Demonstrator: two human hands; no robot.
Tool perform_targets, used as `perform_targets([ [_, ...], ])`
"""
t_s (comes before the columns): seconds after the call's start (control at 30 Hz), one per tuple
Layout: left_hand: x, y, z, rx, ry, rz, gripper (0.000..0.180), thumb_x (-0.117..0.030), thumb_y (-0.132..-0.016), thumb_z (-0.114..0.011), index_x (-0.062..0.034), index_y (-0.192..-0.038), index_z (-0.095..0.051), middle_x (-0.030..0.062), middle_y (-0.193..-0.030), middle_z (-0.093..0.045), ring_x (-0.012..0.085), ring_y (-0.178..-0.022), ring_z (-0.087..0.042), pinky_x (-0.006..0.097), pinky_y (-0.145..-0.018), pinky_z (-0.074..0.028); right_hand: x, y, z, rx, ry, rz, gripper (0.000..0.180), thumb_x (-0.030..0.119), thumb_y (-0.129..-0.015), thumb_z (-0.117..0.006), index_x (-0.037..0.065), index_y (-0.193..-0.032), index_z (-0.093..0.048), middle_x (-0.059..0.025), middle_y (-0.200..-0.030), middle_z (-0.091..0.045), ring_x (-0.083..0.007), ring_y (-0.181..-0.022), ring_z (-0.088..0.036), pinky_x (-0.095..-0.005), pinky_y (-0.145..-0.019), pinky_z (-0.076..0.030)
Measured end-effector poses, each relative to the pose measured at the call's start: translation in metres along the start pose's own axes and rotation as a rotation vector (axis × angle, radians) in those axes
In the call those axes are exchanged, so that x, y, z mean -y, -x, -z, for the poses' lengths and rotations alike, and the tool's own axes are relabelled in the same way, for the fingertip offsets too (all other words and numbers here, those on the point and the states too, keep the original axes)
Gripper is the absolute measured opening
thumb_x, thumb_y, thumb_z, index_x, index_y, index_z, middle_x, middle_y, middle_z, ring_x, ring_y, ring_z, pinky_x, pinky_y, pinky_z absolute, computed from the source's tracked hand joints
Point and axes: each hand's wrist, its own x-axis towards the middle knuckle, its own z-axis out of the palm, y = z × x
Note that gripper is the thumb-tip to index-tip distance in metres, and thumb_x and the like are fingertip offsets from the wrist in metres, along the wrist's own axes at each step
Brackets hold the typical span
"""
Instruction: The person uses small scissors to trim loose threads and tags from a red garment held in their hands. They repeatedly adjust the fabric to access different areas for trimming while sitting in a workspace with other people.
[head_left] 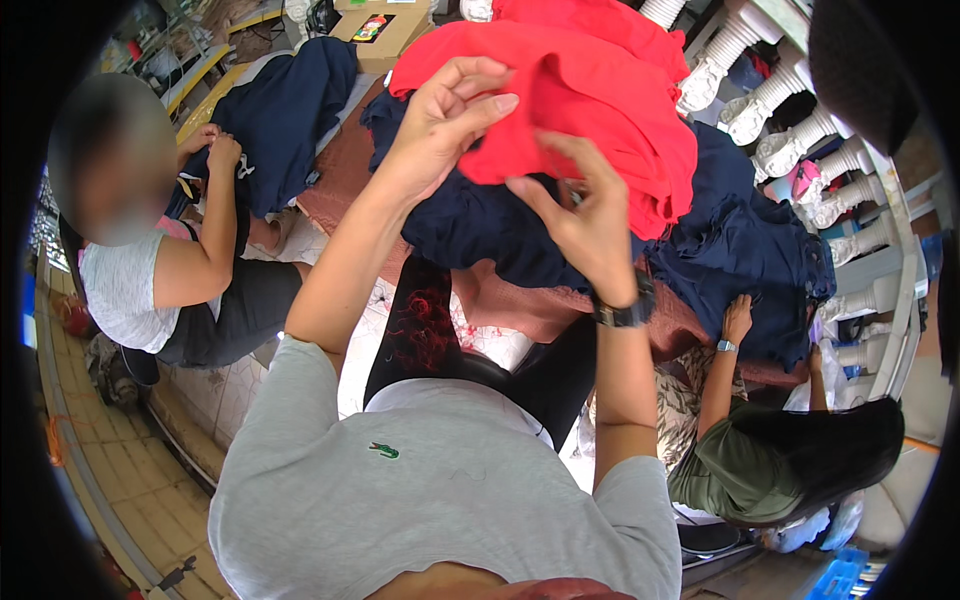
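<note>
A red garment [610, 110] lies heaped on top of the dark pile in front of me. A raised fold of it spans the space between my two hands. My left hand [445, 130] is closed on the left edge of this fold, thumb and fingers at the cloth. My right hand [590, 220], a dark watch on its wrist, is at the fold's lower right edge with its fingers bent and slightly blurred. A small dark, partly shiny thing shows inside the right fingers, too hidden to name. Under the red cloth are bunched navy garments [480, 220].
A person [120, 290] at left handles a navy garment [270, 110]. At right another person [745, 455] touches more navy garments [740, 260]. White ribbed tubes [780, 150] line the right side. A cardboard box [390, 30] stands at the back. Reddish-brown cloth [500, 295] covers the surface.
</note>
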Motion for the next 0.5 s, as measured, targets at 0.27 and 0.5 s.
perform_targets([
  [0.27,0.018,0.042,-0.004,-0.093,-0.212,0.090,0.030,-0.016,-0.093,-0.074,-0.0080,-0.120,-0.064,-0.0027,-0.097,-0.060,0.0042,-0.081,-0.052,0.021,-0.073,-0.042,0.007,0.025,-0.015,-0.066,-0.089,-0.036,0.010,0.005,-0.085,-0.076,-0.001,-0.090,-0.070,-0.0039,-0.076,-0.063,-0.0107,-0.060,-0.051,-0.0268,-0.056,-0.041],
  [0.5,-0.013,-0.030,0.100,-0.509,-0.096,-0.332,0.032,0.003,-0.095,-0.061,-0.0024,-0.126,-0.055,0.0140,-0.120,-0.065,0.0184,-0.105,-0.066,0.029,-0.092,-0.053,-0.038,0.044,0.069,-0.575,0.343,-0.180,0.022,0.011,-0.089,-0.075,0.000,-0.108,-0.072,-0.0047,-0.093,-0.065,-0.0062,-0.070,-0.052,-0.0234,-0.053,-0.038],
])
